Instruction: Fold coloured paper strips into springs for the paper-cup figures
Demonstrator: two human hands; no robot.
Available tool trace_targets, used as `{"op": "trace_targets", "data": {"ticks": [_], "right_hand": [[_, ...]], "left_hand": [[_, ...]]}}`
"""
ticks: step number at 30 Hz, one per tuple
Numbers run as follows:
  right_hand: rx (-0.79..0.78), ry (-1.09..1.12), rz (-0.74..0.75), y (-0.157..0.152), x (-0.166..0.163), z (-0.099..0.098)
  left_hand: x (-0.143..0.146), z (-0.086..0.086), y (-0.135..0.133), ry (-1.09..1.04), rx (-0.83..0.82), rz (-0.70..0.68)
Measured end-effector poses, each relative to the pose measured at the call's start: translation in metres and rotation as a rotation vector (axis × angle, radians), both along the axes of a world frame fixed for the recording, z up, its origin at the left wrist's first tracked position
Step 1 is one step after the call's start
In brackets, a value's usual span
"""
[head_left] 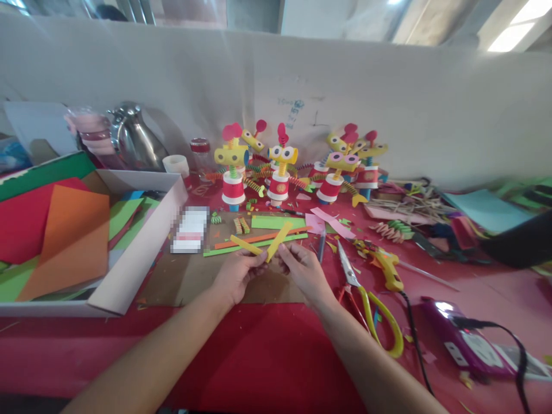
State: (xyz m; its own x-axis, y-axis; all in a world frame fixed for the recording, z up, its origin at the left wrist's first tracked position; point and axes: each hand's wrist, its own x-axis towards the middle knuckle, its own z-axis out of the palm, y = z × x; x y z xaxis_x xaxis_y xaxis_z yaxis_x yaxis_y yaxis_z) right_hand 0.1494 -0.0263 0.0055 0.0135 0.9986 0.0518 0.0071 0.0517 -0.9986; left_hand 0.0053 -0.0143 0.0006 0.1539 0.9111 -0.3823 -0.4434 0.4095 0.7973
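Two yellow paper strips (279,241) meet in a V above the cardboard mat (181,282), the left hand (237,275) and right hand (305,271) pinching near the meeting ends with closed fingers. Folding seems barely begun; pleated paper springs (245,225) lie on the mat. Beyond it stand cup figures (279,185); right of it, scissors (354,282). Nothing appears to block the hands.

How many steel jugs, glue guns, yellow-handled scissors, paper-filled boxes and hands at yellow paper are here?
Steel jug: 1
Glue gun: 1
Yellow-handled scissors: 1
Paper-filled box: 1
Hands at yellow paper: 2 (left hand, right hand)
Total: 6
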Motion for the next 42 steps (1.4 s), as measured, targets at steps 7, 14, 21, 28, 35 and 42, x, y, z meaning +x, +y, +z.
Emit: {"op": "trace_targets", "data": {"ticks": [7, 14, 21, 28, 35, 42], "right_hand": [[0.080, 0.014, 0.107, -0.006, -0.007, 0.000], [0.039, 0.078, 0.029, -0.002, -0.006, -0.005], [0.038, 0.063, 0.006, -0.002, -0.005, -0.008], [-0.026, 0.100, 0.039, -0.003, -0.002, 0.000], [0.005, 0.113, 0.042, -0.004, -0.005, 0.000], [0.001, 0.010, 0.013, -0.004, -0.003, 0.000]], "left_hand": [[-0.002, -0.008, 0.002, -0.064, -0.002, 0.076], [0.001, -0.002, -0.001, -0.017, 0.017, 0.044], [0.001, 0.002, -0.002, -0.002, 0.063, 0.067], [0.002, 0.003, -0.003, -0.019, 0.075, 0.022], [0.002, 0.003, -0.003, -0.016, 0.095, 0.050], [0.003, 0.005, -0.006, 0.003, 0.114, 0.022]]}}
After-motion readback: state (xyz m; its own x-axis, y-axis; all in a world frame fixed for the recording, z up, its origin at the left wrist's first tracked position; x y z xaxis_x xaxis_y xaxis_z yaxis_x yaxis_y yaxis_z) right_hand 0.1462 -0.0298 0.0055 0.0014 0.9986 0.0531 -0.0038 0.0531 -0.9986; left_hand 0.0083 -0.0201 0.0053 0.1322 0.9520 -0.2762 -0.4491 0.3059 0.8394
